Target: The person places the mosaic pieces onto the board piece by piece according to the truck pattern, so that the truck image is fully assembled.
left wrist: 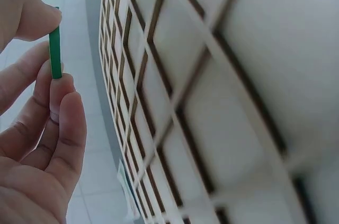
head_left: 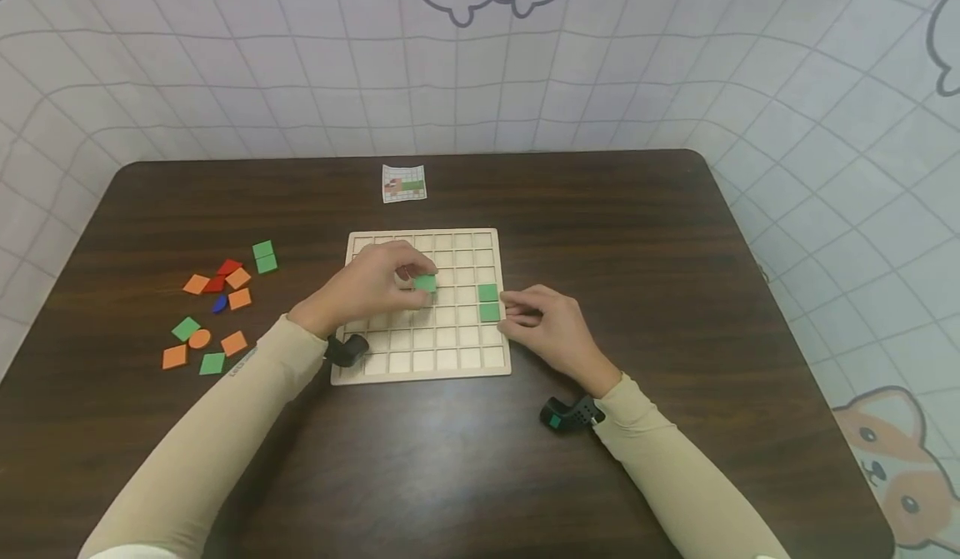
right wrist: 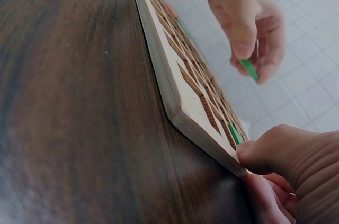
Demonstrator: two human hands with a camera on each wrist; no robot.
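My left hand [head_left: 378, 280] pinches a green square tile [head_left: 425, 282] between thumb and fingertips, over the middle of a pale wooden grid board [head_left: 422, 378]. In the left wrist view the same tile [left wrist: 55, 49] shows edge-on, apart from the grid. At the board's right edge, my right hand [head_left: 551, 330] grips the rim, its thumb [right wrist: 259, 155] on top and the fingers lower, partly hidden. Two green tiles [head_left: 488, 302] lie in neighbouring cells of the right column, close to the right fingertips. My left hand covers part of the board's left side.
Left of the board lie loose pieces: orange squares [head_left: 175, 356], green squares [head_left: 212, 364], red pieces [head_left: 214, 284], an orange round [head_left: 199, 339] and a blue piece [head_left: 219, 303]. A small printed card [head_left: 404, 184] with a coloured grid picture sits behind the board on the dark table [head_left: 637, 234].
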